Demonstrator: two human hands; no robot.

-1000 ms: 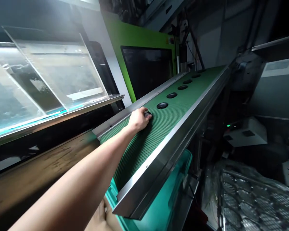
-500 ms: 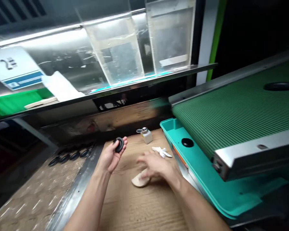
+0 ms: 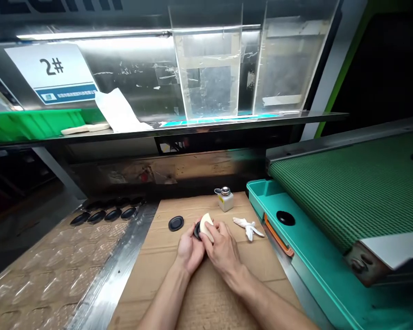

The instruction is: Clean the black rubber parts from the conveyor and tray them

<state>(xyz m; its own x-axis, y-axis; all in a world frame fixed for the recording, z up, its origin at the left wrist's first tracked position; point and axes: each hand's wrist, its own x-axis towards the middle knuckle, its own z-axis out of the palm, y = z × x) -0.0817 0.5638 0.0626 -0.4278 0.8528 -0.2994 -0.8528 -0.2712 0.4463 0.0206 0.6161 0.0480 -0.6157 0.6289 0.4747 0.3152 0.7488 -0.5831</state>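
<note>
Both hands now meet over one black rubber disc (image 3: 197, 230) on the cardboard

Since the earlier frame, the cream sponge wedge (image 3: 206, 227) has come up off the cardboard sheet (image 3: 151, 275) into the right hand (image 3: 223, 253), and the left hand (image 3: 190, 252) has moved in against it. The left hand cups the disc, its fingers curled round the far side, with only a dark edge showing beside the sponge. The right hand pinches the sponge between thumb and fingers and presses it onto the disc, so the two hands touch.

One more black disc (image 3: 175, 223) lies flat on the cardboard, just left of the hands. Behind them stands one small dispenser bottle (image 3: 225, 201) with a metal pump top, and to the right lies one crumpled white cloth (image 3: 248, 228). Another single black disc (image 3: 285, 217) sits in the teal tray (image 3: 261, 192), beside the sheet and below the green mesh conveyor belt (image 3: 347, 192).

To the left, on a diamond-plate surface (image 3: 55, 261), four black discs (image 3: 113, 214) form a front row, with a dimmer row of about four more (image 3: 123, 201) behind them, too dark to count surely
</note>
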